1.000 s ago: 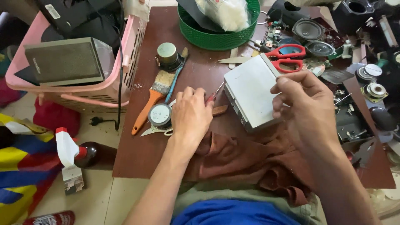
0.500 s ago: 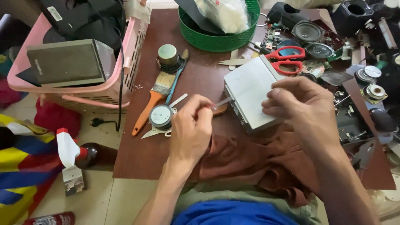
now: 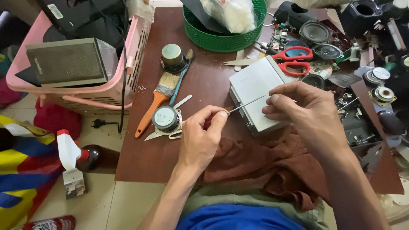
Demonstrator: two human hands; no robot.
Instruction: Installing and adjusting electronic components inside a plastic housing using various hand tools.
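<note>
Since a second ago the left hand has slid right, so the thin screwdriver it pinches shut now reaches the grey metal box. Right hand, fingers curled narrow, steadies the tip on the box beneath it.

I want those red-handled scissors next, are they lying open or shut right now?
Open. The red-handled scissors lie flat on the brown wooden table behind the grey metal box, their two handle loops spread apart.
</note>
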